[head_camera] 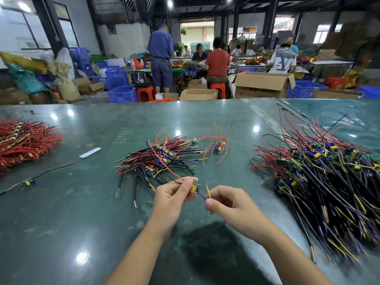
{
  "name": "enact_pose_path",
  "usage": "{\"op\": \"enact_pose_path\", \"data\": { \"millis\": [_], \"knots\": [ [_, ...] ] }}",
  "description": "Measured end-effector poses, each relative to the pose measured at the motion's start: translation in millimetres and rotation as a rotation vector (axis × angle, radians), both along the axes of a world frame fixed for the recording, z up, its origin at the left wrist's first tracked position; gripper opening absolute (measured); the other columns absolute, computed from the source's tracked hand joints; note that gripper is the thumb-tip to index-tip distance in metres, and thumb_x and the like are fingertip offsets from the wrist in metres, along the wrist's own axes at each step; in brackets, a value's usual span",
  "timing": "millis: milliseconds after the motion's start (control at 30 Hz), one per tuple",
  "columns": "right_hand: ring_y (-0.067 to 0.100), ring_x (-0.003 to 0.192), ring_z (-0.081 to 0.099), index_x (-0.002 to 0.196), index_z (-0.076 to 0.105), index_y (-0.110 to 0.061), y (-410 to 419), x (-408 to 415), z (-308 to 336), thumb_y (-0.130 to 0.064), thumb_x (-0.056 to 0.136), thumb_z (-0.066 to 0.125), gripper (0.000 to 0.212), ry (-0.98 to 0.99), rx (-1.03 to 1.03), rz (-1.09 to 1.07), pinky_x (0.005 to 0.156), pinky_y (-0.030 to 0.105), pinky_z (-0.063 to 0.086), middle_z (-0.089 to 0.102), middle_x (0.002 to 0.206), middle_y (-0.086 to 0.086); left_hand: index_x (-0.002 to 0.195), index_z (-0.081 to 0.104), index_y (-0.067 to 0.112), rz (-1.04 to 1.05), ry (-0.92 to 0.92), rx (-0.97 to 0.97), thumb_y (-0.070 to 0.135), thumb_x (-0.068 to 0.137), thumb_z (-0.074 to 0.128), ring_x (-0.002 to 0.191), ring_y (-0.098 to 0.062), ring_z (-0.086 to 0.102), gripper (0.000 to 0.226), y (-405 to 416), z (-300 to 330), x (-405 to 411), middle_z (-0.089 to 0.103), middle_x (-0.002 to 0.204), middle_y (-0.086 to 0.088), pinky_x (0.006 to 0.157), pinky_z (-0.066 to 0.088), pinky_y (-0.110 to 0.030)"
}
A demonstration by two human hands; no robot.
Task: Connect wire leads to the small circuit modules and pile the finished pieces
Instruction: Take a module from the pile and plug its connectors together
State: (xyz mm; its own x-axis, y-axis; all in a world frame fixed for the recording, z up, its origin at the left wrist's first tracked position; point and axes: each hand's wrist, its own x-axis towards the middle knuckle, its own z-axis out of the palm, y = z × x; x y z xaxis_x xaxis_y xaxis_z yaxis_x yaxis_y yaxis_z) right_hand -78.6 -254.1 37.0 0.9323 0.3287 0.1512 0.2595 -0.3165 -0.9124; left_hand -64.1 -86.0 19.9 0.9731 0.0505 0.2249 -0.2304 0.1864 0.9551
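Lower centre of the frame: the left hand pinches a small green circuit module with a yellow cylindrical capacitor between thumb and curled fingers, held above the glossy dark green tabletop. A thin red wire lead runs from this module up and left, over the pile behind it. Just right of the module, the right hand pinches the thin yellow and blue wire leads between thumb and forefinger; the yellow tip points upward. The two hands are near each other, not touching.

Centre of the frame: a small pile of wired modules with black, red and yellow leads. To its right, a single module with curled red wires.

Right of the frame: a large heap of modules with long black, red and yellow leads.

Left edge: a dense bundle of red wires. Below it, a lone module with a yellow capacitor. A white paper strip lies left of centre
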Motion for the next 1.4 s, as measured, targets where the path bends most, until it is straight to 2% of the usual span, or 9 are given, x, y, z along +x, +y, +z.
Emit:
{"op": "enact_pose_path", "data": {
  "millis": [167,300,467,600,733,900,1067,1267,1400],
  "knots": [
    [0.009,0.059,0.048,0.075,0.063,-0.021,0.7,0.3,-2.2,-0.017,0.091,0.059,0.017,-0.071,-0.050,-0.014,0.059,0.026,0.040,0.063,0.070,0.005,0.074,0.075,0.017,0.029,0.058,0.008,0.033,0.081,0.058,0.067,-0.009,0.062,0.024,2.6,0.7,1.9,0.069,0.072,-0.001,0.065,0.053,-0.021],
    [0.002,0.048,0.036,0.068,0.061,-0.028,2.0,1.4,-2.6,-0.016,0.090,0.061,0.025,-0.126,-0.071,-0.056,0.050,0.016,0.029,0.052,0.053,-0.013,0.084,0.067,0.012,-0.085,0.127,-0.095,0.037,0.081,0.056,0.074,-0.022,0.071,0.027,0.6,1.7,0.2,0.073,0.084,-0.014,0.067,0.056,-0.027],
    [0.006,0.048,0.035,0.071,0.066,-0.026,3.1,3.6,-8.8,-0.016,0.087,0.064,0.019,-0.224,-0.105,-0.162,0.048,0.017,0.027,0.046,0.050,-0.013,0.088,0.064,0.006,-0.076,0.196,-0.160,0.030,0.089,0.054,0.070,-0.023,0.071,0.026,0.5,3.5,0.6,0.072,0.083,-0.020,0.063,0.056,-0.025],
    [0.006,0.065,0.056,0.093,0.074,-0.024,8.1,1.5,-10.5,-0.011,0.088,0.064,0.017,-0.440,-0.132,-0.229,0.063,0.026,0.048,0.066,0.075,-0.013,0.088,0.062,0.004,-0.080,0.289,-0.157,0.023,0.095,0.051,0.063,-0.016,0.069,0.023,0.0,1.9,2.1,0.073,0.078,-0.014,0.057,0.055,-0.021],
    [0.019,0.077,0.061,0.102,0.074,-0.017,8.6,0.3,-10.5,-0.008,0.087,0.061,0.022,-0.744,-0.247,-0.114,0.068,0.030,0.051,0.064,0.089,-0.004,0.088,0.062,0.004,-0.084,0.318,-0.206,0.022,0.096,0.050,0.062,-0.014,0.069,0.023,4.8,4.0,3.3,0.073,0.075,-0.011,0.056,0.054,-0.020],
    [0.006,0.077,0.056,0.096,0.074,-0.019,7.5,0.4,-13.1,-0.027,0.088,0.060,0.018,-0.443,-0.141,-0.032,0.070,0.014,0.039,0.060,0.083,-0.017,0.087,0.063,0.005,-0.087,0.263,-0.172,0.026,0.089,0.056,0.066,-0.018,0.070,0.022,5.1,4.3,2.7,0.073,0.079,-0.015,0.058,0.054,-0.021],
    [0.001,0.064,0.051,0.086,0.076,-0.021,5.3,4.1,-11.3,-0.012,0.084,0.070,0.011,-0.256,0.005,-0.038,0.063,0.009,0.035,0.064,0.076,-0.008,0.086,0.066,0.007,-0.092,0.212,-0.174,0.032,0.076,0.064,0.068,-0.021,0.071,0.027,4.1,5.3,1.3,0.073,0.082,-0.017,0.059,0.055,-0.022],
    [0.007,0.072,0.054,0.103,0.070,-0.035,8.8,0.1,-14.0,-0.015,0.087,0.065,0.026,-0.487,-0.171,-0.126,0.068,0.024,0.046,0.059,0.077,-0.013,0.086,0.066,0.010,-0.030,0.250,-0.047,0.025,0.090,0.058,0.059,-0.014,0.069,0.017,3.6,4.3,1.2,0.073,0.075,-0.008,0.054,0.052,-0.019],
    [0.007,0.062,0.050,0.101,0.073,-0.033,9.6,-3.8,-10.6,-0.015,0.084,0.062,0.027,-0.718,-0.424,-0.191,0.051,0.022,0.040,0.059,0.079,-0.009,0.089,0.063,0.005,-0.077,0.316,-0.129,0.021,0.096,0.052,0.062,-0.015,0.069,0.021,4.0,4.5,1.4,0.072,0.077,-0.014,0.058,0.056,-0.023]
  ]
}}
